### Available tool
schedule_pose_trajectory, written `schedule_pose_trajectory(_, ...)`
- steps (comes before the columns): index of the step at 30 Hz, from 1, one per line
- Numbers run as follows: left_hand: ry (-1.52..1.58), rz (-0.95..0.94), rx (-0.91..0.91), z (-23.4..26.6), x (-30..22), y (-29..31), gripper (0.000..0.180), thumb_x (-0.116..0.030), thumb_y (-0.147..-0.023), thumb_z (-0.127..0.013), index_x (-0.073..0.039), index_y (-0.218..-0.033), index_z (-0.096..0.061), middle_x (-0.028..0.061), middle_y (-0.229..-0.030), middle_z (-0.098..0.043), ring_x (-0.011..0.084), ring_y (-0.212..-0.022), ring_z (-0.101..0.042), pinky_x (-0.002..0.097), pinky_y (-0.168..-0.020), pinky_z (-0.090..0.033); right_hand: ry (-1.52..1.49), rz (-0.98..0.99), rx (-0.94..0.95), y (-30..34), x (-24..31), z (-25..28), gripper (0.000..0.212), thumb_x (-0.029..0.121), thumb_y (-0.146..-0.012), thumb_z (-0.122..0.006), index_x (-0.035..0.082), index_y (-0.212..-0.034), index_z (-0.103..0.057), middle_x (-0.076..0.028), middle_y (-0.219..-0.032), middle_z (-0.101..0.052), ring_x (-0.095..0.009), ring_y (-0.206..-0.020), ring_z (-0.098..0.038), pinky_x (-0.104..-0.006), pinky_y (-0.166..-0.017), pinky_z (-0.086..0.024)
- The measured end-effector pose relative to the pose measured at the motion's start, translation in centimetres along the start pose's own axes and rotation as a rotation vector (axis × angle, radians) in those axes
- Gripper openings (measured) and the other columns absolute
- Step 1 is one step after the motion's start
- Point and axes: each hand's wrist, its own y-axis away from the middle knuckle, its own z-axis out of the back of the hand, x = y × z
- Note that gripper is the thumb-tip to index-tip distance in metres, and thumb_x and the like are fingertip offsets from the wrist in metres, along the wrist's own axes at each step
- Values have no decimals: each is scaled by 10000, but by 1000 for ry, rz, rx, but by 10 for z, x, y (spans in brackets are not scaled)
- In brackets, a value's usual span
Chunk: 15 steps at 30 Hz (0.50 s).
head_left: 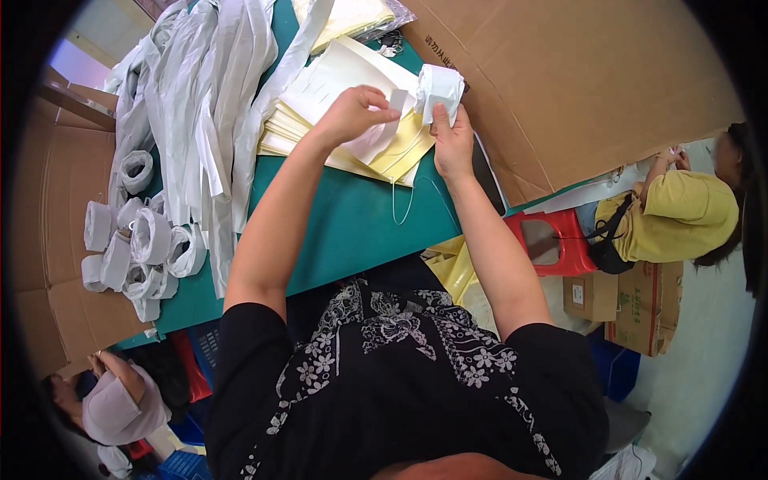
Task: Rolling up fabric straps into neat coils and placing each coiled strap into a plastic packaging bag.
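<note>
A worker in a black floral-print top grips a rolled white bundle (439,86) in the right hand (454,144), above the right side of a green tabletop (340,208). A small white paper strip (397,100) stands just left of the bundle, its long axis running roughly away from the worker and a little tilted; a narrow gap parts the two. The left hand (358,114) is the nearer to the strip and pinches it between thumb and fingertips, pressed nearly together. The right thumb lies across the bundle's near face, the fingers wrapped partly out of sight behind it. Beneath both hands, a fanned stack of pale sheets (316,90) reaches toward the tabletop's far edge. Similar white rolls (150,234) sit heaped by the near-left corner, below long white strips (188,88), while a cardboard panel (576,80) lines the right edge.
</note>
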Motion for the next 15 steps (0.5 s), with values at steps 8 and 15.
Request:
schedule_pose_trajectory(8,1109,-491,-12,91,49,125,141,-157,-928,-484,-83,-859,-582,15,-598,-517,201,-814,-609,510,-1011,-338,441,60,59,0,-5,-2,314,290,-904,-564,28,-1076,-577,-40,-955,-629,-97,-850,-549,-239,-760,-433)
schedule_pose_trajectory(15,363,-167,-339,106,1,219,144,-106,-923,-480,-33,-910,-603,74,-891,-645,148,-806,-588,305,-807,-458,669,462,116,-15,29,-11,312,226,-900,-569,10,-1126,-558,-77,-1079,-582,-150,-986,-536,-282,-847,-425)
